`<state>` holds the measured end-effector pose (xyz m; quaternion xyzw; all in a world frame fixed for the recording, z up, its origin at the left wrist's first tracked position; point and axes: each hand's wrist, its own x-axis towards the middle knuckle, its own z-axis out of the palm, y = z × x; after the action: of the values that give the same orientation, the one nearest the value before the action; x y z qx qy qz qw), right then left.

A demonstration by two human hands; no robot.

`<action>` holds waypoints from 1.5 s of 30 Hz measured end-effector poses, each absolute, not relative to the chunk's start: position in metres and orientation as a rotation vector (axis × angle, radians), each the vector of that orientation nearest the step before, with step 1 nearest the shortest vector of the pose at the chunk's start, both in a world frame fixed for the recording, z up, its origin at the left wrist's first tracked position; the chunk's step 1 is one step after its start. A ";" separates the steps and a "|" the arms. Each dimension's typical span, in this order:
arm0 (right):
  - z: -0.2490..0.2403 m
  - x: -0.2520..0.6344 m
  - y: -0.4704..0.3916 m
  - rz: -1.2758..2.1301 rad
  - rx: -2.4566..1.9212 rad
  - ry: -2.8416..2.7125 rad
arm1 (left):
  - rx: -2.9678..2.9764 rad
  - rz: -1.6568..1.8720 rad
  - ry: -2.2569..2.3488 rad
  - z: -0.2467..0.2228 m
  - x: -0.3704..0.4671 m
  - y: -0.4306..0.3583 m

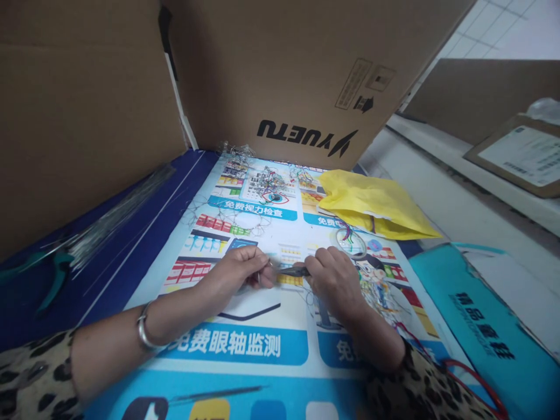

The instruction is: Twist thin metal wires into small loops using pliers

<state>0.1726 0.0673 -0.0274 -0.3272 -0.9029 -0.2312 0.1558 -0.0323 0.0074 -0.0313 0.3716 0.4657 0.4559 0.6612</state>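
Note:
My left hand (247,267) is closed in a pinch on a thin wire, of which only a short bit shows at the fingertips. My right hand (336,284) is wrapped round needle-nose pliers (294,271); their dark jaws point left and reach the left fingertips. Whether the jaws grip the wire is too blurred to tell. Both hands are above a printed sheet (245,373). Just beyond the right hand, a clear round ring (351,244) has coloured threads on it. Small tangled wire pieces (271,181) are scattered at the far end of the sheet.
A bundle of straight wires (118,221) and a teal-handled tool (56,274) lie at left. A yellow bag (376,204) is at right, beyond a teal cardboard piece (485,309) and red cord (476,379). Cardboard panels (280,70) stand behind and left. Dark thin rods (219,394) lie in front.

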 end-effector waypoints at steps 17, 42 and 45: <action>-0.031 0.170 0.066 -0.645 -1.044 -2.619 | 0.712 1.065 1.094 -0.026 -0.025 0.006; -0.033 0.169 0.060 -0.456 -1.149 -2.712 | 1.424 1.114 1.456 -0.027 -0.033 0.006; -0.035 0.168 0.060 -0.470 -1.157 -2.706 | 1.281 1.118 1.439 -0.024 -0.030 0.007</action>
<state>0.1676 0.0604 -0.0346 -0.3869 -0.9050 -0.1573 0.0804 -0.0302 0.0066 -0.0242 0.5162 0.5797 0.4504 0.4411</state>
